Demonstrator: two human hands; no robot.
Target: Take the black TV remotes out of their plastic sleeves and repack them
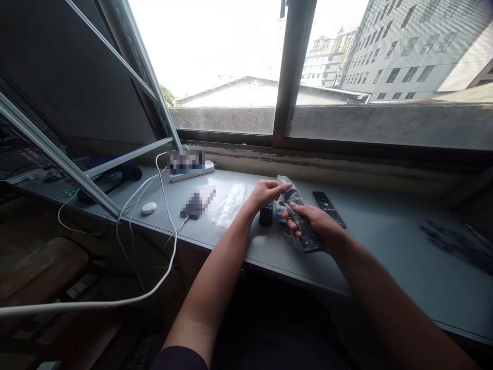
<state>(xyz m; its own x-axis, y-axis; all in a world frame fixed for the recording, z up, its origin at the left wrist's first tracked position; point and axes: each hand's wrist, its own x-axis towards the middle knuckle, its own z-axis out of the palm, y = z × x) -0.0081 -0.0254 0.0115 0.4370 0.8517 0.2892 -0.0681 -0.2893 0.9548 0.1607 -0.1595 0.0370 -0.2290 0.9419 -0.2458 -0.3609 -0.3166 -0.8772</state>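
My right hand [318, 226] grips a black remote control [304, 232] that sits partly inside a clear plastic bag [291, 196], just above the grey desk [385, 257]. My left hand [265, 192] pinches the top edge of that bag. A second black remote [328, 208] lies flat on the desk just right of my hands. A small dark object [266, 214] stands on the desk under my left hand. An empty clear bag [231, 204] lies to the left.
A white power strip [191, 170] sits by the window sill, with white cables [165, 205] trailing off the desk's left edge. A small white oval device [148, 207] and a blurred item [198, 203] lie nearby. Dark objects [458, 241] rest far right. A metal frame [57, 154] leans at left.
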